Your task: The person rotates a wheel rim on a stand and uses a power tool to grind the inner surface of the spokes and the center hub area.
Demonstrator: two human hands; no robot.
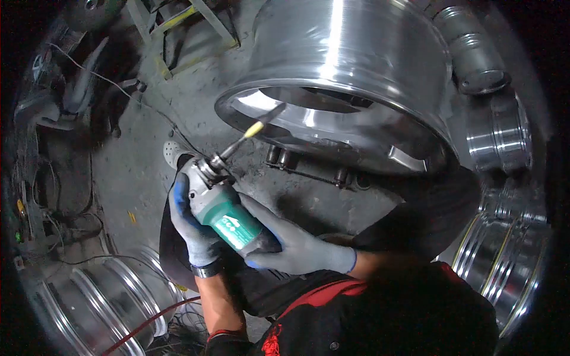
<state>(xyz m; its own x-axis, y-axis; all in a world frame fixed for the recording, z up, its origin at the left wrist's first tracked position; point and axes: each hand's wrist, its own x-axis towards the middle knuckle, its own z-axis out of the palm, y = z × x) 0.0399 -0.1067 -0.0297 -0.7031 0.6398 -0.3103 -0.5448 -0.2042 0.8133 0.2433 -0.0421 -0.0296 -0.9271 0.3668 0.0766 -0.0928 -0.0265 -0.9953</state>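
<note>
My left hand (199, 228), in a grey glove with blue on it, is wrapped around the grey head end of a green angle grinder (228, 219). My right hand (303, 246), gloved alike, grips the rear of its body. A long shaft with a yellow band (254, 129) extends up and right from the grinder's head, its dark tip blurred. That tip overlaps the open mouth of a large, shiny metal wheel rim (356, 53) in this view. The rim lies on its side in front of me, a cutout visible in its inner face.
Roller supports (303, 172) sit under the rim on the grey concrete floor (136, 190). More metal rims (101, 296) lie at lower left, with others (499, 130) stacked along the right. A metal stand (178, 35) is at the back; a cord (119, 89) crosses the floor.
</note>
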